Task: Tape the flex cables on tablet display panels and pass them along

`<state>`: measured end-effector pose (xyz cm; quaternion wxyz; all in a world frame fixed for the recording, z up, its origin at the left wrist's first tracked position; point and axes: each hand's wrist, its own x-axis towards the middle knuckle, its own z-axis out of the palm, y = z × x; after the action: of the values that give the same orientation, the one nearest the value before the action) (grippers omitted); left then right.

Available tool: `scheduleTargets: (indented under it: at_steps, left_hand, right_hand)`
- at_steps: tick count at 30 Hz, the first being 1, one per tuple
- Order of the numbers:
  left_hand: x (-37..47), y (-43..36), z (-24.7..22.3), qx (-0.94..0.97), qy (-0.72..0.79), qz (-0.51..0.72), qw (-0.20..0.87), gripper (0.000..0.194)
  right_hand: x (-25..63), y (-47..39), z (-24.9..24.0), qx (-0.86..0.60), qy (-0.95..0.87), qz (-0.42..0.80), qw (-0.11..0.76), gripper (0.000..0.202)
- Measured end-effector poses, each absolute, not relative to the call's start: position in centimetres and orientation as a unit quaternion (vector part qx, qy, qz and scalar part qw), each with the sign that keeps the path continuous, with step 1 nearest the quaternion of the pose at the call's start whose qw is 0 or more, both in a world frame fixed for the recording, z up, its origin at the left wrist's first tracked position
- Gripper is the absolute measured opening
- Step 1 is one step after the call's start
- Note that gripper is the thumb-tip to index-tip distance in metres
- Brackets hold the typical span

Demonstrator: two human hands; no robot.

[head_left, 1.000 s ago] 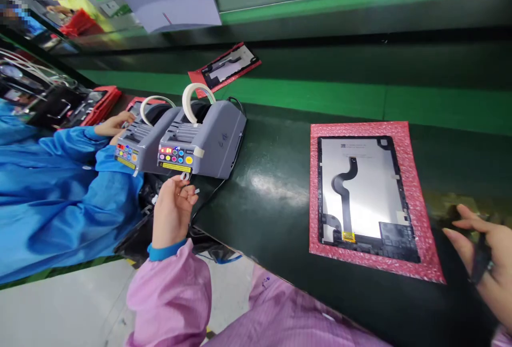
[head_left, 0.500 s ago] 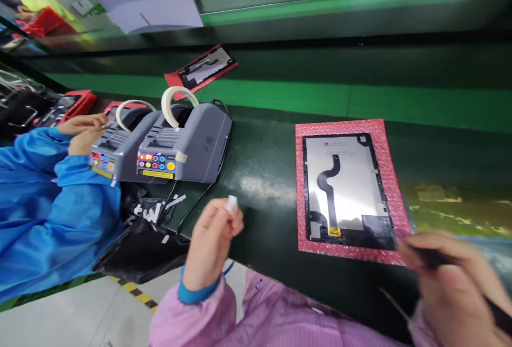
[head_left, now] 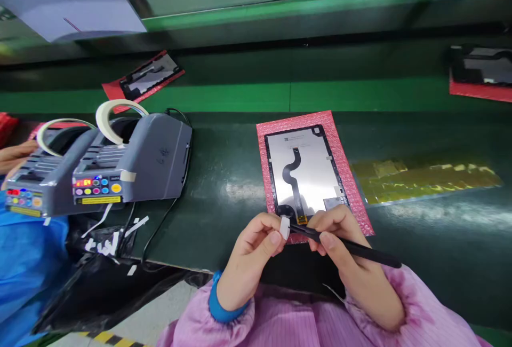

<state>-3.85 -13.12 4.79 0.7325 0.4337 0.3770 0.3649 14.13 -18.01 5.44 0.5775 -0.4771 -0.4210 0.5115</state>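
My left hand pinches a small piece of white tape between thumb and fingers. In my right hand are black tweezers, their tip at the edge of the tape. Both hands are over the near edge of a display panel, which lies silver back up on a pink bubble-wrap sheet. A curved black flex cable runs down the panel to a yellow-orange end beside the tweezers. My fingers hide part of the panel's lower edge.
Two grey tape dispensers stand at the left, near a co-worker's blue sleeve. White tape scraps lie on black plastic. Yellow film is at the right. More panels lie farther back on red wrap.
My right hand has come left with the tweezers to the tape in my left hand. My left hand has moved right, to the panel's near edge. The view has shifted right.
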Motion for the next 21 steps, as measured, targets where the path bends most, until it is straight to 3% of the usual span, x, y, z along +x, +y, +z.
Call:
scheduleTargets:
  at_steps: [8, 11, 14, 16, 18, 21]
  left_hand:
    - [-3.4, -13.4, 4.6, 0.502, 0.345, 0.387, 0.693, 0.024]
    - [-3.6, -13.4, 4.4, 0.587, 0.295, 0.415, 0.63, 0.015]
    - [-3.9, -13.3, 4.3, 0.666, 0.177, 0.435, 0.579, 0.023]
    - [-4.1, -13.3, 4.5, 0.704, 0.102, 0.426, 0.559, 0.027]
    - [-4.1, -13.2, 4.8, 0.72, 0.118, 0.407, 0.549, 0.022]
    - [-3.9, -13.2, 4.8, 0.711, 0.25, 0.378, 0.537, 0.013]
  right_hand:
    - [13.7, -18.1, 4.9, -0.466, -0.382, 0.546, 0.583, 0.013]
    - [12.9, -17.7, 4.5, -0.399, -0.272, 0.626, 0.612, 0.021]
    - [13.1, -16.8, 4.3, -0.332, -0.115, 0.688, 0.635, 0.027]
    - [14.0, -16.4, 4.3, -0.345, -0.055, 0.666, 0.66, 0.029]
    - [15.2, -16.6, 4.4, -0.373, -0.071, 0.618, 0.688, 0.027]
    - [16.5, -17.7, 5.0, -0.434, -0.269, 0.546, 0.664, 0.02]
